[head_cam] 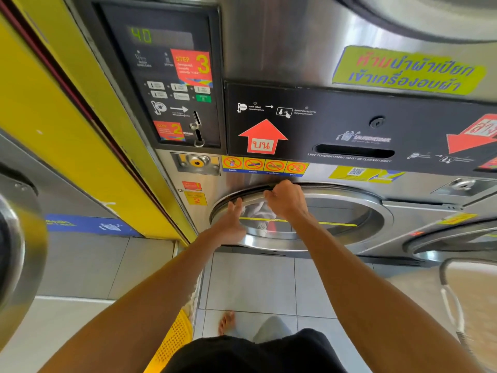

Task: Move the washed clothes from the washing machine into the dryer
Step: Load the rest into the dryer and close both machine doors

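Observation:
The lower dryer's round steel door (349,208) has a glass window, and it sits against or very near the machine front. White and red clothes (258,212) show through the glass between my hands. My left hand (231,219) lies flat on the door's left rim, holding nothing. My right hand (285,200) is curled over the dark top edge of the door. Which machine is the washer is not certain; a round steel door (16,238) shows at the far left.
Above the door, a coin and control panel (172,76) displays 40. A yellow plastic basket (174,343) stands on the tiled floor by my bare foot (226,323). To the right are another dryer door (443,238) and a hinged-out door (457,292).

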Motion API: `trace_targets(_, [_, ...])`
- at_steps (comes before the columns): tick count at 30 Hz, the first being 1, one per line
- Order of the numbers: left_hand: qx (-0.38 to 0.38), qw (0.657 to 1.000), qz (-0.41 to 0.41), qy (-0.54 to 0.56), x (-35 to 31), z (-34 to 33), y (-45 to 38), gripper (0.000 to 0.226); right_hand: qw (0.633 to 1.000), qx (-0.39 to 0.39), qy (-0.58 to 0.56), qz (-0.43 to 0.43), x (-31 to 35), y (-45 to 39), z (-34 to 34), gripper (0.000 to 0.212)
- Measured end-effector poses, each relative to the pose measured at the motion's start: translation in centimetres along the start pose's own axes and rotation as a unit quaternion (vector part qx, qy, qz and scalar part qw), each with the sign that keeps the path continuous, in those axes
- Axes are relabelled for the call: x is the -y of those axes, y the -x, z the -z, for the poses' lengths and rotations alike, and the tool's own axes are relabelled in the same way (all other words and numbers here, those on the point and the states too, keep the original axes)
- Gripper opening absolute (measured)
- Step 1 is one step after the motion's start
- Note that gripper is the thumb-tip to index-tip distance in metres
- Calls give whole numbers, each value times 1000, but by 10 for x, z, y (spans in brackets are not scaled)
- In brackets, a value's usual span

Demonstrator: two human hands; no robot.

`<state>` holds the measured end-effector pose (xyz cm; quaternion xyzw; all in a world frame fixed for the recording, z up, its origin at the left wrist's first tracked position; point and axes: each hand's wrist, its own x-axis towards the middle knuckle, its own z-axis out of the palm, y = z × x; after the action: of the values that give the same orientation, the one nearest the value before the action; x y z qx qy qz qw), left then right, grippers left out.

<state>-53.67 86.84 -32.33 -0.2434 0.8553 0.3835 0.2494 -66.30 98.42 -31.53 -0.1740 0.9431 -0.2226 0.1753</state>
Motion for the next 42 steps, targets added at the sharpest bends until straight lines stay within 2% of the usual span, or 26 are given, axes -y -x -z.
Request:
trace_targets(3, [-7,1000,15,-21,-1,9,4,83,1000,17,-15,-1,2,-2,3,33])
trace_targets(8, [-51,999,6,10,-2,14,24,67,1000,4,16,10,1,3,2,38])
trace_targets(12, [-75,997,20,18,13,11,57,67,1000,10,17,11,9,14,7,32])
trace_targets(16, [-124,990,56,23,30,7,103,63,995,68,61,27,9,37,11,36])
trace_targets(19, [-160,984,67,49,48,0,136,73,992,86,71,52,12,65,13,36])
trace_targets(24, [-194,972,61,114,84,-22,201,79,986,88,77,122,31,122,-4,40])
trace_targets(27, [-226,962,53,141,115,-34,242,77,965,99,116,213,56,166,-14,33])
trace_targets(33, [-278,948,97,124,164,-59,340,76,929,160,92,321,122,260,-45,45])
trace_targets(39, [-390,893,141,175,202,-57,433,77,890,168,39,422,206,335,-82,43])
trace_targets(42, [-451,854,159,207,220,-48,481,75,858,167,21,485,256,372,-99,37])
